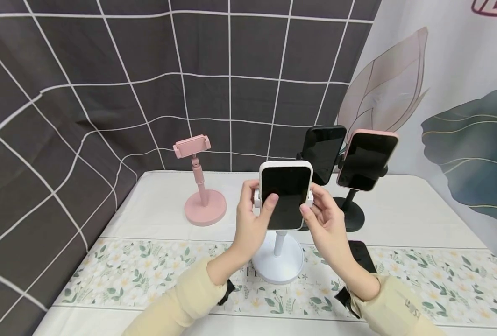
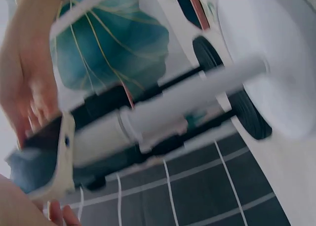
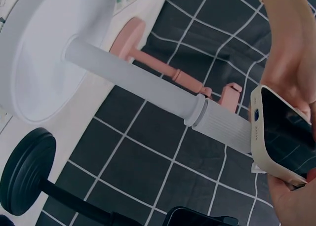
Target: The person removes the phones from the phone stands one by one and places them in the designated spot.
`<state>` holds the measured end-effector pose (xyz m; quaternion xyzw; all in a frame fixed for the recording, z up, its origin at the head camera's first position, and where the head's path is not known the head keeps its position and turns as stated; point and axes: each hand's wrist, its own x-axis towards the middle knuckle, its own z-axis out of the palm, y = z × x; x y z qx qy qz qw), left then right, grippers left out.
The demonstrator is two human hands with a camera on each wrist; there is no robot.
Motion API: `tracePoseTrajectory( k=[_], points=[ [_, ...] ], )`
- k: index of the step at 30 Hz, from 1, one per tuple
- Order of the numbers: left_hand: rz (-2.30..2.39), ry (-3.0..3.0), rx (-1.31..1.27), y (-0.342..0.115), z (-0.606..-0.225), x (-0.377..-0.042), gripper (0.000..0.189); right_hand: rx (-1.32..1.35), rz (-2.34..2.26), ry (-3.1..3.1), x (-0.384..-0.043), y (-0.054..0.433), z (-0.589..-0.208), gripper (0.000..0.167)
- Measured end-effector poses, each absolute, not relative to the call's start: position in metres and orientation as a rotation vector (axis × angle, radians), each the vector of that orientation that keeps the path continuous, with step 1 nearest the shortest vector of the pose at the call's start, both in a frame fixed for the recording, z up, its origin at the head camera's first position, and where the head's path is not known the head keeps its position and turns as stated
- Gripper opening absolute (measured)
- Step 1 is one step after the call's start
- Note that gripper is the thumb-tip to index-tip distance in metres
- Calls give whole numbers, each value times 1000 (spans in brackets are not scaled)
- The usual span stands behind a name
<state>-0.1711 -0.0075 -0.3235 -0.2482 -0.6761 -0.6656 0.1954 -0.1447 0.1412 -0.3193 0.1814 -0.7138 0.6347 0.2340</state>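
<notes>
A white-framed smartphone (image 1: 286, 196) stands upright in the holder of a white phone stand (image 1: 279, 256), its dark screen facing me. My left hand (image 1: 250, 224) grips the phone's left side, with the thumb over the screen and the fingers round the holder's side. On the other side my right hand (image 1: 328, 221) pinches the right edge beside the white clamp arm (image 1: 309, 199). In the right wrist view the phone's (image 3: 281, 132) lower edge with its port sits against the ribbed top of the stand's pole (image 3: 222, 125). The fingertips behind the phone are mostly hidden.
A pink phone stand (image 1: 205, 205) with its holder unoccupied is at the back left. At the back right, black stands hold a black phone (image 1: 324, 151) and a pink-framed phone (image 1: 367, 161). Another phone (image 1: 361, 255) lies flat by my right forearm, on the floral tablecloth (image 1: 147, 270).
</notes>
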Motion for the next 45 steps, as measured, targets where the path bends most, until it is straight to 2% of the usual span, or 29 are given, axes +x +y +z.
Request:
tracePoseTrajectory(
  k=[5,13,20,29,38,42,45],
  points=[
    [-1847,-1964,-706,-12,-320,-185,58,506,1853,-1951,-149,142,-319,35],
    [-2073,-1934,-787,-13,-313,-197,55,512,1979,-1963,-151,143,-321,35],
    [-1993,-1865,-733,-9,-311,-197,72,506,2006,-1948,-152,142,-321,35],
    [-2021,-1835,-716,-6,-313,-199,70,505,2021,-1963,-152,144,-316,34],
    [-1981,-1814,-697,-3,-314,-197,58,537,1809,-1997,-156,144,-315,35],
    [-1974,-1816,-704,-2,-313,-196,52,588,1571,-1901,-154,138,-305,39],
    [-1986,-1820,-706,-2,-313,-195,56,633,1251,-1823,-153,131,-288,36]
  ],
)
